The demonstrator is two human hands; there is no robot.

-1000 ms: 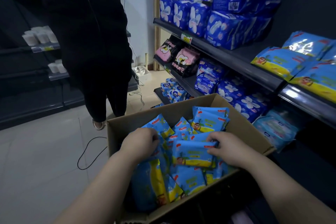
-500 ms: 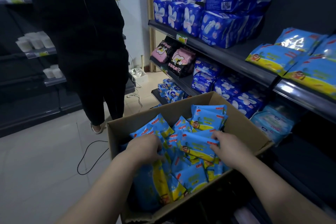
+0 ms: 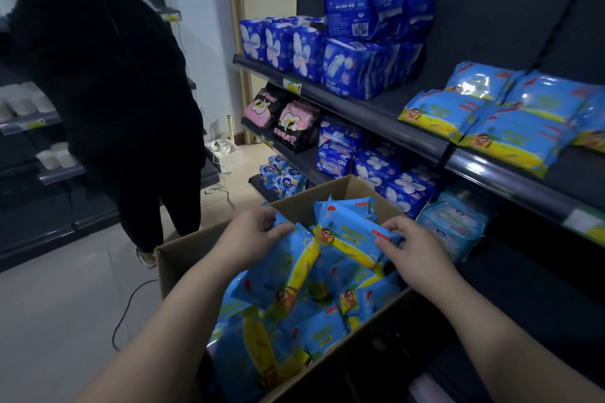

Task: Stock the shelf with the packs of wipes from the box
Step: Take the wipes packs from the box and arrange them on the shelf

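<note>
Left hand (image 3: 252,234) and right hand (image 3: 414,247) fingers (image 3: 388,243) each grip a pack (image 3: 352,234) in the box (image 3: 183,258).

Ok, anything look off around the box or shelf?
Nothing looks damaged or spilled. The wipes packs in the box lie jumbled at all angles, and a loose cable trails across the floor beside it.
</note>
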